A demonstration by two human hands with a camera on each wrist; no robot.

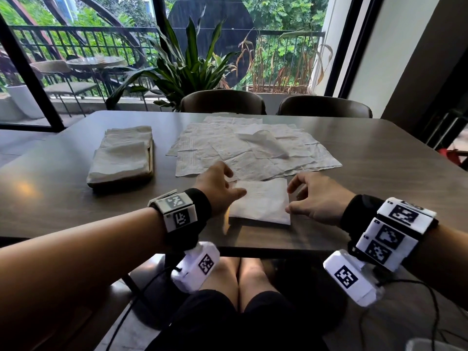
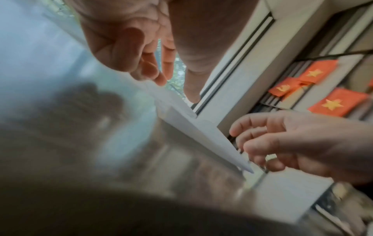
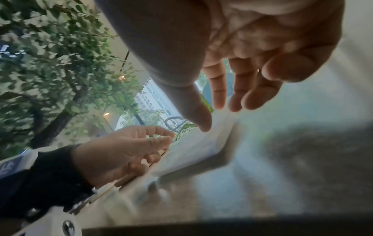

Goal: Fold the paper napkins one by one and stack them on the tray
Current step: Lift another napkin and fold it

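Note:
A folded white napkin [image 1: 260,202] lies flat near the table's front edge, between my hands. My left hand [image 1: 234,182] hovers at its left edge, fingers loosely curled, thumb reaching over the paper and holding nothing. My right hand [image 1: 291,198] is at the napkin's right edge, relaxed, with the thumb tip by the paper's side. In the left wrist view the left hand [image 2: 175,89] hangs just above the napkin [image 2: 201,132]. In the right wrist view the right hand [image 3: 214,116] shows straight, spread fingers. A wooden tray [image 1: 151,160] at the left bears a stack of folded napkins [image 1: 119,158].
A spread pile of unfolded napkins [image 1: 243,145] covers the table's middle, just beyond my hands. Two dark chairs [image 1: 222,101] stand at the far side, with a potted plant and a window behind. The table edge [image 1: 278,249] runs just below my wrists.

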